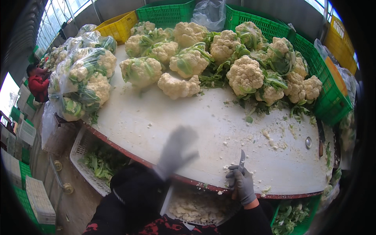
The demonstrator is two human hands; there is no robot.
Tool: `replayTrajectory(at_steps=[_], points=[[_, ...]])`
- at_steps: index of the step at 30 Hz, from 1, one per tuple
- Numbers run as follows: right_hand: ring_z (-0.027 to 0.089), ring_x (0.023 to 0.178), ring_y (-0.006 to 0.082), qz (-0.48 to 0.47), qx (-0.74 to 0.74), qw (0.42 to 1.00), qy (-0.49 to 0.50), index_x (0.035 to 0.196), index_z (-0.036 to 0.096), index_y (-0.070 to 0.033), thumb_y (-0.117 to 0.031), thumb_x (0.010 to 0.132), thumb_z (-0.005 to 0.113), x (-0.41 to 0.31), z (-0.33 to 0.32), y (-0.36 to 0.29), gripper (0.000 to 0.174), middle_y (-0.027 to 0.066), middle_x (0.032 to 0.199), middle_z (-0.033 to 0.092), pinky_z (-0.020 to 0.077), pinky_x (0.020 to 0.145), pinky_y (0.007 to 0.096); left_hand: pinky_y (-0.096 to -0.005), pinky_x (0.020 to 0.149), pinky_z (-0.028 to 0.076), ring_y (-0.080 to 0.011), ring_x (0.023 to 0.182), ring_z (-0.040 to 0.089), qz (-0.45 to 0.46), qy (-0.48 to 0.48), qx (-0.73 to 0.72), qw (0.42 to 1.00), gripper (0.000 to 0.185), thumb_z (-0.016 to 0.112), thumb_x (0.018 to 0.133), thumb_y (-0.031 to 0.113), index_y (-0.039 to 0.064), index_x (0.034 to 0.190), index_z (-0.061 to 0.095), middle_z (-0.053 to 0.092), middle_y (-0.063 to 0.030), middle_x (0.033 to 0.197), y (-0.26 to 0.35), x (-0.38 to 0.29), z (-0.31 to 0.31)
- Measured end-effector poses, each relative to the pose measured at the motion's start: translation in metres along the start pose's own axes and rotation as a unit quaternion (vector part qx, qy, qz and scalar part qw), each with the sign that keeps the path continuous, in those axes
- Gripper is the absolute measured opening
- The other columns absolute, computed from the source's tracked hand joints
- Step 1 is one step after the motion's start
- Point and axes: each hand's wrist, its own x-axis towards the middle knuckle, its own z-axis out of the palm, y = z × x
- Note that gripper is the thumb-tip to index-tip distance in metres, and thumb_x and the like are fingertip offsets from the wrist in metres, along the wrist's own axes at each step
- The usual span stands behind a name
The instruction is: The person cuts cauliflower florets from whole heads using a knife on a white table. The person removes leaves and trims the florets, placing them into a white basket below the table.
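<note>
My left hand (178, 148), in a grey glove and blurred, is over the near part of the white work table (211, 117), fingers apart with nothing in it. In a grey glove too, my right hand (243, 183) grips a small curved-blade knife (242, 160) at the table's near edge, its blade pointing away from me. Cauliflower heads (245, 75) with green leaves are heaped along the far side. One cauliflower piece (179, 85) without leaves lies at the front of the heap, beyond my left hand.
Bagged cauliflowers (85, 79) stand at the left. Green crates (329, 82) and a yellow crate (119, 27) line the back. A cleaver (321, 139) and a round metal object (308, 142) lie at right. Below the edge sits a bin of florets (196, 207). Another person (38, 83) works far left.
</note>
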Motion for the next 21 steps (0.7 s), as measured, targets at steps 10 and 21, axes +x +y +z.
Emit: replayTrajectory(at_steps=[10,21], points=[[0.058,0.057,0.0098,0.028,0.036,0.999,-0.005,0.119,0.061,0.003,-0.022,0.104,0.055,0.003,-0.003,0.0,0.03,0.0114,0.089,0.07,0.0493,0.049,0.0239,-0.0314,0.078,0.054,-0.0178,0.095,0.065,-0.446,0.177,-0.377,0.792,0.05,0.074,0.091,0.023,0.002,0.133,0.057,0.067,-0.0079,0.111,-0.187,0.155,-0.002],[0.06,0.066,0.012,-0.087,0.055,0.993,0.063,0.127,0.054,0.002,-0.021,0.103,0.055,-0.018,0.023,-0.03,0.033,0.0099,0.108,0.064,0.0489,0.051,0.0244,-0.034,0.106,0.045,-0.021,0.127,0.054,-0.22,0.034,-0.53,0.818,0.082,0.078,0.087,0.022,0.0,0.154,0.036,0.053,-0.0123,0.144,-0.003,0.031,-0.044]])
